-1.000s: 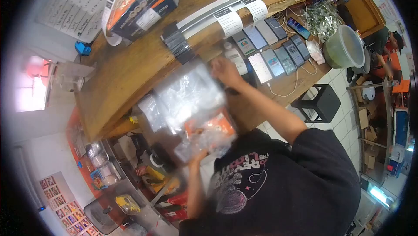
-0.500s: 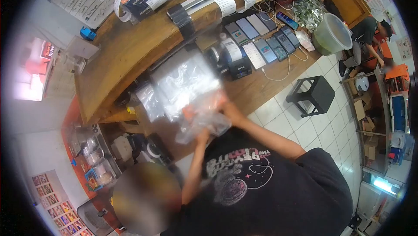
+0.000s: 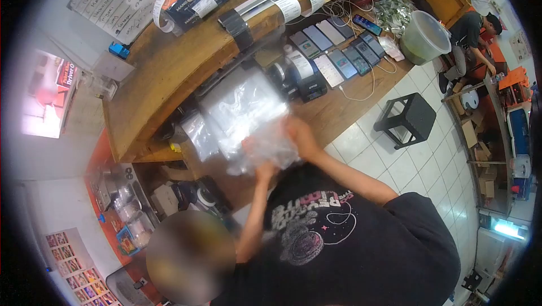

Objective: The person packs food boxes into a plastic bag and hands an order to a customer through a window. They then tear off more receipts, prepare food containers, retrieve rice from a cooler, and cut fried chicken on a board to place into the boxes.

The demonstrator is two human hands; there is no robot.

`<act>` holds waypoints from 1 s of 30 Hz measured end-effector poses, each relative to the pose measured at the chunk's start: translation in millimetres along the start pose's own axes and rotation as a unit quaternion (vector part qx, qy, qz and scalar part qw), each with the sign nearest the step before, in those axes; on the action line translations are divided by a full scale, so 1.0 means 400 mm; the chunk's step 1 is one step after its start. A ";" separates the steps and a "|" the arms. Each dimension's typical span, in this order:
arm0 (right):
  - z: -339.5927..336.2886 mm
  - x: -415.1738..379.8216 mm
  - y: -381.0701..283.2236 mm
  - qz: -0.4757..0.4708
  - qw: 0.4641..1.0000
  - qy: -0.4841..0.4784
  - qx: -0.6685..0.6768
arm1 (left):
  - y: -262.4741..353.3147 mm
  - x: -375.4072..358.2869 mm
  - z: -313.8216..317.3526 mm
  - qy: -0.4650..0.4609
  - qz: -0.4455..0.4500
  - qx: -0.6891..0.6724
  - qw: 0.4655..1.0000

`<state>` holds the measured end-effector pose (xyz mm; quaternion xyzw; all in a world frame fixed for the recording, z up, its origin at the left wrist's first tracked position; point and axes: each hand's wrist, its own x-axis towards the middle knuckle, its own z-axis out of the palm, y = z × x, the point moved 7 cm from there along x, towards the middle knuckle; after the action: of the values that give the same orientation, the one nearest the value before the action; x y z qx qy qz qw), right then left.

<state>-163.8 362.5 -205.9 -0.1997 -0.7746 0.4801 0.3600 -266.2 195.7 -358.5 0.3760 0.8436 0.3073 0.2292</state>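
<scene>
Our left hand and right hand hold a crumpled clear bag by the desk — blur and plastic leave us unable to tell how the fingers close. Flat clear bags crowd just beyond it — a black printer and phones sit rightward.

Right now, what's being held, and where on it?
A crumpled clear plastic bag: one hand at its side, the other hand at its near edge. Exact fingertip placement is blurred.
</scene>
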 end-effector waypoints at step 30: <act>0.105 -0.110 0.207 0.021 0.994 -0.079 0.079 | -0.096 0.050 0.130 0.047 0.069 -0.001 0.997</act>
<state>-169.2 346.5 -307.5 -0.1482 -0.7560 0.5615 0.3020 -265.4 208.9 -424.7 0.4180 0.8252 0.3407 0.1680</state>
